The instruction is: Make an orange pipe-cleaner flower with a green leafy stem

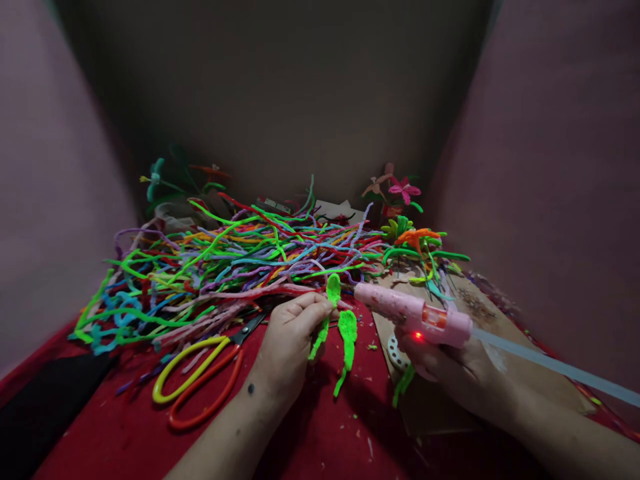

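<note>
Between the thumb and fingers of my left hand [295,333] is a bright green pipe-cleaner leaf [333,291], its rounded end up and its stem trailing below. A second green leaf [347,337] hangs just to the right, over the red cloth; whether it is joined to the first I cannot tell. My right hand [450,367] is wrapped round a pink hot glue gun [415,310] with a lit red light. The gun's nozzle points left, close to the leaves and apart from them. A long clear glue stick [555,363] sticks out of its back.
A large heap of coloured pipe cleaners [260,247] spreads across the back. Scissors [200,380] with yellow and orange handles lie left of my left hand. Cardboard [440,407] lies under my right hand. Pipe-cleaner flowers [405,190] stand behind, and a black flat thing [55,407] lies at left.
</note>
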A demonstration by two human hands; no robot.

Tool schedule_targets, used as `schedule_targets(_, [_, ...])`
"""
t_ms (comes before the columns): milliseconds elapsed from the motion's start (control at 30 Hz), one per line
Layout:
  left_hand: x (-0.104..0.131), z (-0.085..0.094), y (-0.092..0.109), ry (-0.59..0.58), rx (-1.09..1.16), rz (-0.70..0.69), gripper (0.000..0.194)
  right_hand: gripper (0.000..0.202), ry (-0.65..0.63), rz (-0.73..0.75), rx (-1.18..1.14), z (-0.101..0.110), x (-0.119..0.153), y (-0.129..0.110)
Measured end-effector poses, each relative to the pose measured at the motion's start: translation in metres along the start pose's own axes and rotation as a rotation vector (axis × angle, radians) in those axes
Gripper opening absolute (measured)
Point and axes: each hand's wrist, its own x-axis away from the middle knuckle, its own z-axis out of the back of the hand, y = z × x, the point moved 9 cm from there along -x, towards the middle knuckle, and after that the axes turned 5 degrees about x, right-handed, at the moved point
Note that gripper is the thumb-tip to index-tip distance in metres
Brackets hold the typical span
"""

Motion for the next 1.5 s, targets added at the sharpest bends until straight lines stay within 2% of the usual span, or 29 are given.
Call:
schedule_targets(433, [0.001,-0.001,0.003,0.016,-0.011,-0.003,0.016,0.046,-0.005,0.024,0.068,0.002,0.000,-0.005])
schedule_targets(900, [0.003,-0.002,0.015,0.024,-0.044,-0.076,0.018,0.045,-0.018,0.021,0.089,0.003,0.001,-0.002])
schedule_targets(1200, [0.004,-0.001,0.008,0.023,-0.011,-0.028,0.014,0.047,-0.030,-0.036,0.015,-0.001,0.001,0.002])
schedule_targets(1500, [0.001,-0.003,0.001,-0.007,-0.031,0.003,0.018,0.045,0.042,-0.003,0.010,0.004,0.001,-0.003])
